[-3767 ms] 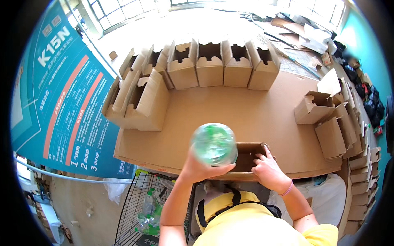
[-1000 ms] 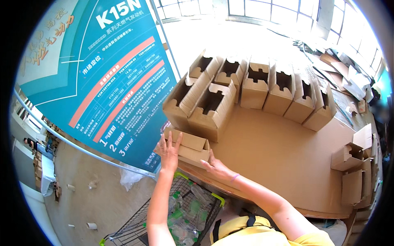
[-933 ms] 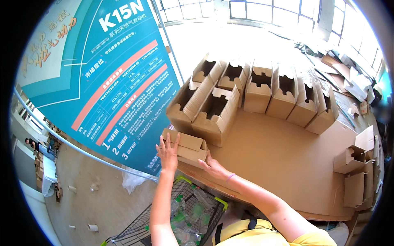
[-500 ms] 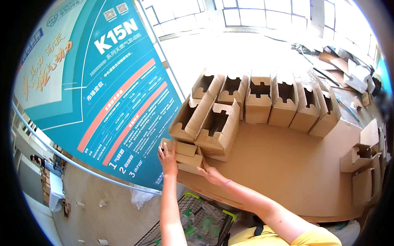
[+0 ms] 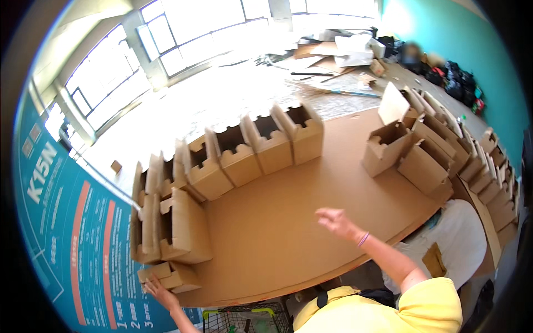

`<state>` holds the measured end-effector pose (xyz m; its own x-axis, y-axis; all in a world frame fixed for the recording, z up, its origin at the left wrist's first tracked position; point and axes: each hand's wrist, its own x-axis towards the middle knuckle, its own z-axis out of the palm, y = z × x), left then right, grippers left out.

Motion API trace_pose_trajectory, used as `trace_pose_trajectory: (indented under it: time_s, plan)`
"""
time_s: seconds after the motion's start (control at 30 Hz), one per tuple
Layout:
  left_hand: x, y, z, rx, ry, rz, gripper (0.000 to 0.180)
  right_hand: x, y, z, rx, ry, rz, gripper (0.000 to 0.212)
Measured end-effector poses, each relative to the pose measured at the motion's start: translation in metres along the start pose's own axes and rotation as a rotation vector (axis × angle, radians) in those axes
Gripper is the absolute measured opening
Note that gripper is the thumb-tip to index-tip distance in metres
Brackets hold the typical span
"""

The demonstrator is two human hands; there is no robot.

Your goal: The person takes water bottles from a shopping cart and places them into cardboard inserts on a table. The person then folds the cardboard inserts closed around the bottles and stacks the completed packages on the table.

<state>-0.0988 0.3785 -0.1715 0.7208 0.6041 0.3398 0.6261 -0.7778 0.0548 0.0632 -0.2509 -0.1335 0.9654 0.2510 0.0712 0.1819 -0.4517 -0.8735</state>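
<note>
At the near left corner of the cardboard-covered table [image 5: 266, 233] lies a small cardboard box [image 5: 180, 277] with its top flaps closed over. My left hand [image 5: 160, 293] rests against the near side of this box, fingers stretched out. Over the middle of the table is my right hand [image 5: 336, 221], holding nothing, its fingers loosely bent and apart from any box. Directly behind the small box stands a taller open carton [image 5: 189, 227], upright with notched flaps.
Several open cartons [image 5: 239, 161] stand in a curved row along the table's far left side. More cartons [image 5: 383, 152] crowd the right end. A teal banner [image 5: 61, 238] borders the left. A wire cart [image 5: 244, 319] sits below the front edge.
My view has swung to the right. My right hand has left the small box and moved right over the table. My left hand stays on the box.
</note>
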Motion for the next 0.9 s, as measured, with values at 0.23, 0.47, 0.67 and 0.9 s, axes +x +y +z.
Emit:
trace_pose_trajectory:
  time_s: [0.23,0.47,0.67,0.9]
  plan:
    - [-0.04,0.046,-0.006,-0.08,-0.014,0.04,0.092,0.033,0.056,-0.192,-0.829,0.699,-0.189,0.041]
    - [-0.085,0.098,-0.06,-0.122,-0.162,0.062,0.09,0.126,0.072,-0.237,-1.03,0.33,0.557,0.057]
    - [-0.134,0.08,-0.083,-0.244,-0.177,0.075,0.071,0.155,0.084,-0.241,-0.936,0.097,0.667,0.049]
    - [-0.206,0.051,-0.08,-0.384,-0.205,-0.24,0.04,0.124,0.076,-0.232,-0.944,-0.082,-0.011,0.026]
